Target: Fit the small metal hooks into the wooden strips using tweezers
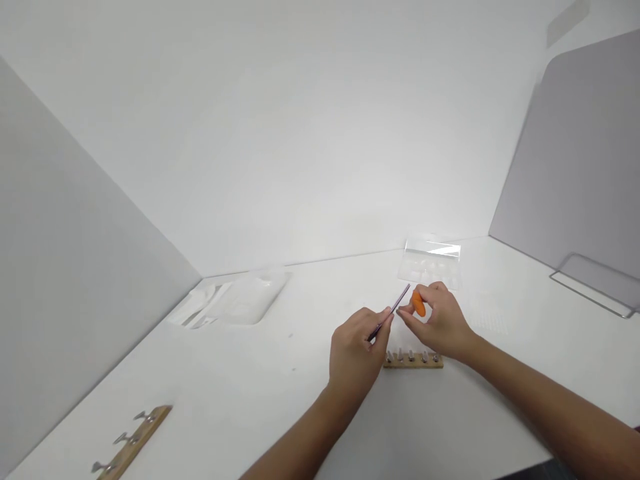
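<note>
My left hand (357,347) is closed in a pinch on a slim purplish metal rod (399,299), which points up and to the right. Close to the rod, my right hand (437,320) has its thumb and fingertips drawn together. A small orange piece (419,303) is tucked at its fingers; its kind cannot be made out. Whether the right fingertips touch the rod is unclear. Below both hands lies a wooden strip (413,365) bearing several metal stands with clear tips on them.
Another wooden strip (145,437) with metal stands lies at the lower left. Clear plastic packaging (245,298) rests at the back left. A transparent case (430,263) sits behind my hands. At right, a wire frame (593,293) stands by the grey panel (590,160).
</note>
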Motion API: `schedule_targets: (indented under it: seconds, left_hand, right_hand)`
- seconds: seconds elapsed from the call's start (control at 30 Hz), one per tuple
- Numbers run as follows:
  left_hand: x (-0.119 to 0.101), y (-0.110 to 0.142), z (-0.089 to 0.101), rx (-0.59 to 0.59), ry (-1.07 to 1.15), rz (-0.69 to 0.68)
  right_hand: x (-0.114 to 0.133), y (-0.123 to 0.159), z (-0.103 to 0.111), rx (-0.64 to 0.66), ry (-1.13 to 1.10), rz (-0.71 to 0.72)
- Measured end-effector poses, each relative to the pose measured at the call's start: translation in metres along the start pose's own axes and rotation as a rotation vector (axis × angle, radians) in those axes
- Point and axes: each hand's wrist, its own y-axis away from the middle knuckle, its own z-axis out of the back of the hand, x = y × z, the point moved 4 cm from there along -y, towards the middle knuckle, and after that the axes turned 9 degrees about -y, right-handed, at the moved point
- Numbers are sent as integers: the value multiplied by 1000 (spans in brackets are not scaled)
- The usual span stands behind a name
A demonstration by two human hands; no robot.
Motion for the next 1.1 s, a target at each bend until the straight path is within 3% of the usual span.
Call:
schedule_targets:
  seconds: [0.23,0.47,0.53,0.67,0.77,0.83,0.9,1.0,1.1]
  left_hand:
    - [7,2,-3,30,-18,34]
    - [42,4,-12,89,-319,51]
    - [45,1,-9,45,-370,24]
    - [28,-3,-3,29,-144,-17]
    - [11,-1,-5,124,121,122]
    - [6,3,-7,178,233,272]
    - [2,6,-9,224,315,331]
    - [3,7,-8,228,385,426]
    - [7,9,-7,241,448,615]
  right_hand:
    - [-1,-1,3,-5,-18,5]
    - [-11,-2,21,-160,-40,40]
    - [-10,0,21,-165,-25,72]
    - [4,6,18,-141,14,263]
    - [13,9,15,-103,40,402]
    - [17,10,12,-62,61,481]
    - [20,12,10,-34,80,572]
    - [27,16,9,-61,91,662]
    - [34,19,11,-128,92,719]
